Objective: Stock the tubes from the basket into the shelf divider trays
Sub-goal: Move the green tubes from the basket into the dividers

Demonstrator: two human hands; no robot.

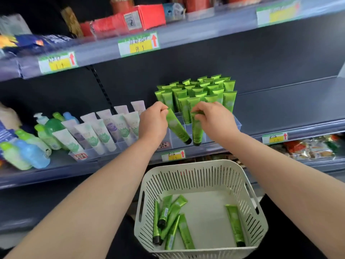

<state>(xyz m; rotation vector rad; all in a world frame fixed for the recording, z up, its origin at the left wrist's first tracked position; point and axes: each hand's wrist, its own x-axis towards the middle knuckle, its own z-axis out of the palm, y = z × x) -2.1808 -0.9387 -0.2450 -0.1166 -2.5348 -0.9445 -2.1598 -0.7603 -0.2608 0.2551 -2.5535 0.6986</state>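
My left hand (154,120) pinches the crimped top of a green tube (177,128) that hangs cap down and tilted in front of the clear divider tray (237,124). My right hand (214,118) pinches a second green tube (197,131), which hangs nearly upright beside the first. Behind both hands, several green tubes (197,94) stand upright in the tray on the middle shelf. Below, a white slotted basket (248,202) holds several loose green tubes (171,221), most at its left, one tube (235,225) at its right.
Left of the tray, white and purple tubes (104,133) stand in another divider, with green and blue bottles (31,150) further left. The upper shelf (205,32) carries red boxes and price tags. To the right the middle shelf (289,105) is bare; snack packs (309,148) lie below.
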